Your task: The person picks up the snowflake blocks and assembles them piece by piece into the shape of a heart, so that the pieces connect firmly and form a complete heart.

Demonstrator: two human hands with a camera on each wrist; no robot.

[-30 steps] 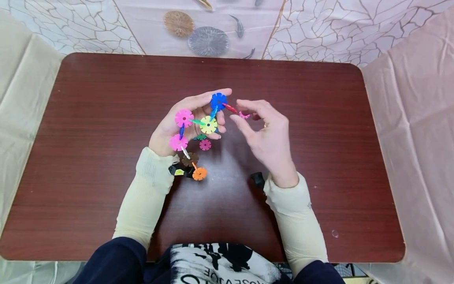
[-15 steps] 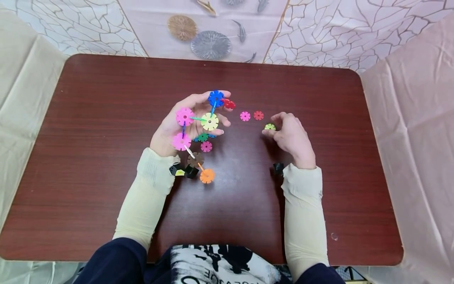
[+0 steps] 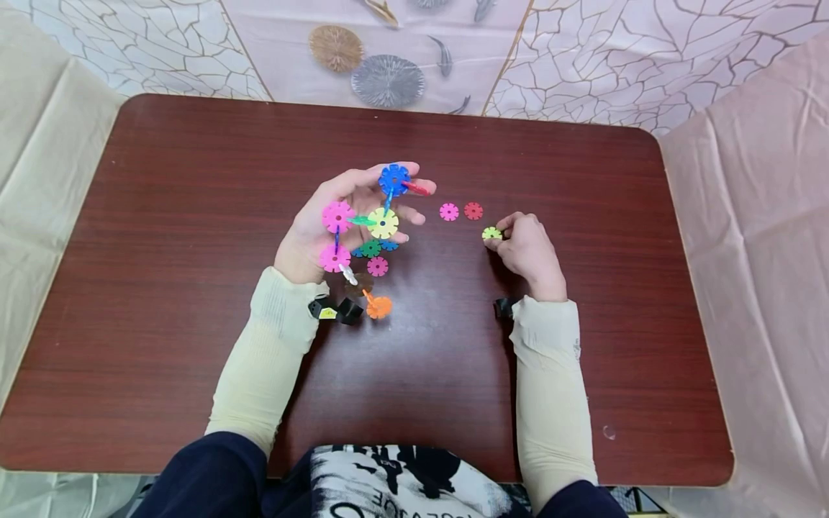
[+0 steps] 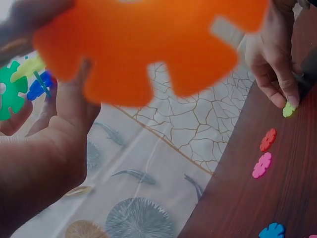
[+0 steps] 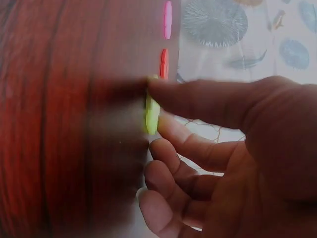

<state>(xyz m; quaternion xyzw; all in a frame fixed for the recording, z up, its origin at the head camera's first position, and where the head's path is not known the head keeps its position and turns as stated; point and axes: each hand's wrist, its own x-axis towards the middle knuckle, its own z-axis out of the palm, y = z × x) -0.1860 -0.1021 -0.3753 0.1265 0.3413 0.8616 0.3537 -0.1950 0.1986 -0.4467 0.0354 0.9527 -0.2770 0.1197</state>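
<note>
My left hand (image 3: pixel 337 216) holds a chain of interlocked plastic snowflake discs (image 3: pixel 363 230) above the table: blue, yellow, two pink, brown and orange, with a red disc (image 3: pixel 416 188) slotted on the blue one. The orange disc (image 4: pixel 148 44) fills the left wrist view. My right hand (image 3: pixel 524 248) rests on the table to the right, its fingertips pinching a lime-green disc (image 3: pixel 491 233) that lies on the wood; the same lime-green disc (image 5: pixel 151 115) shows edge-on in the right wrist view, with the right hand (image 5: pixel 223 158) around it.
Loose pink (image 3: pixel 448 211) and red (image 3: pixel 473 211) discs lie between the hands. Green, blue and pink discs (image 3: pixel 374 253) lie under the left hand. The dark wooden table (image 3: pixel 194 302) has rounded corners, with draped cloth on both sides.
The right hand left the chain after adding the red disc, moved right and down to the table, and closed its fingertips on the lime-green disc. The left hand stayed nearly still.
</note>
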